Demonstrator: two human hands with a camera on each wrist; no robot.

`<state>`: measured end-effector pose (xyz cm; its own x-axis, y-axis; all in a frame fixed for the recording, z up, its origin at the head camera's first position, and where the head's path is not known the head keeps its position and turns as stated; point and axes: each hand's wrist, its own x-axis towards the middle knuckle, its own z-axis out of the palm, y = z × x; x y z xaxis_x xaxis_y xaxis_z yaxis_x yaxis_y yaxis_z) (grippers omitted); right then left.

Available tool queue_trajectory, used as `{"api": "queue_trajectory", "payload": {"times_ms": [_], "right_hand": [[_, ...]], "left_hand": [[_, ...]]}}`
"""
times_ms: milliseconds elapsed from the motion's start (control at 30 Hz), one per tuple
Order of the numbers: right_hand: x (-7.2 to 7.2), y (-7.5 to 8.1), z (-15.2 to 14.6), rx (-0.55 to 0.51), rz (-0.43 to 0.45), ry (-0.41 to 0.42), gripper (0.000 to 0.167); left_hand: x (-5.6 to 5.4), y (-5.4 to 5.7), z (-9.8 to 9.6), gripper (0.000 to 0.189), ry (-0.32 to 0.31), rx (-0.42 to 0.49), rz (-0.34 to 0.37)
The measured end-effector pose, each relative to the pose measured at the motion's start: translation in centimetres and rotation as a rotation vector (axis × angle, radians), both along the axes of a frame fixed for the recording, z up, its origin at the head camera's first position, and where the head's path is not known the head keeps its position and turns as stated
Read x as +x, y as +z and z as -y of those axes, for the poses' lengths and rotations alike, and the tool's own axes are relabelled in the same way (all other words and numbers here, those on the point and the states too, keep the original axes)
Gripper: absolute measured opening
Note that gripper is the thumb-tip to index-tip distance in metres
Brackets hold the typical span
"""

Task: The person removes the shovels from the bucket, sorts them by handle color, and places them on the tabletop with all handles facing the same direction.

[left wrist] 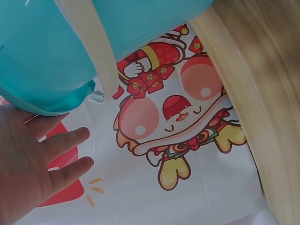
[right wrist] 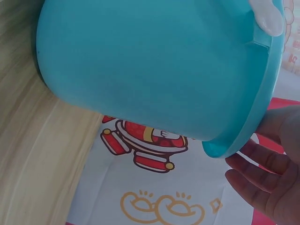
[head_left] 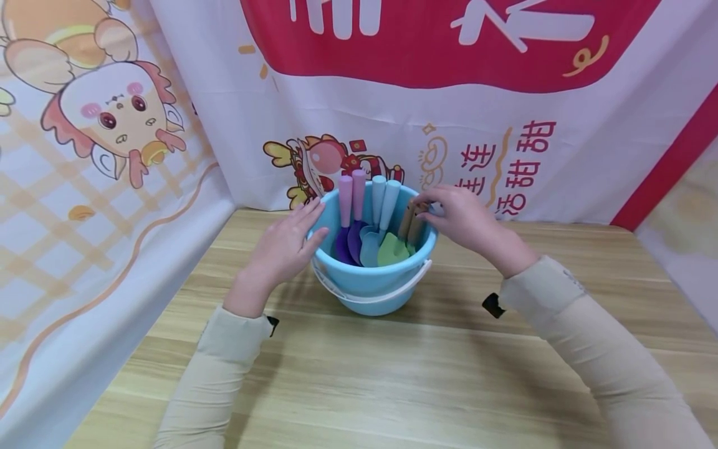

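Beige sleeves (head_left: 215, 374) foremost; my left hand (head_left: 283, 243), released, at blue bucket (head_left: 370, 284) rim; my right hand (head_left: 462, 219) at brown handles (head_left: 405, 223), pinching or touching: cannot tell.

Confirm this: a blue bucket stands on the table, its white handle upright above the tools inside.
Wrong about the white handle: the head view shows it hanging down across the front of the bucket, which stands on the table, tools inside.
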<state>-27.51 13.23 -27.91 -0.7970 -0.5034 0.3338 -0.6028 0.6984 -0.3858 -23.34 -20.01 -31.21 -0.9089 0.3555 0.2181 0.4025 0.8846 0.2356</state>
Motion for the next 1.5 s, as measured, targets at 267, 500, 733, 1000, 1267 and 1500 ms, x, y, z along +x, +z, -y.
{"api": "queue_trajectory", "payload": {"times_ms": [267,500,733,1000,1267,1500], "right_hand": [[0.2,-0.2,0.0,-0.046,-0.004,0.041,0.023],[0.4,-0.2,0.4,-0.077,0.018,0.027,0.023],[0.5,-0.2,0.7,-0.103,0.027,-0.007,0.024],[0.4,-0.2,1.0,-0.13,0.035,0.0,0.024],[0.4,-0.3,1.3,-0.173,0.034,0.02,0.024],[0.3,-0.2,1.5,-0.208,0.032,0.017,0.025]], "left_hand": [[0.1,0.0,0.0,0.066,0.005,-0.003,-0.001],[0.3,-0.2,0.1,0.066,0.004,0.008,-0.003],[0.2,-0.2,0.0,0.067,-0.002,0.02,-0.008],[0.3,-0.2,0.0,0.067,-0.006,0.028,-0.018],[0.3,-0.1,0.0,0.067,0.003,0.032,-0.01],[0.3,-0.1,0.1,0.067,0.001,0.038,-0.016]]}}
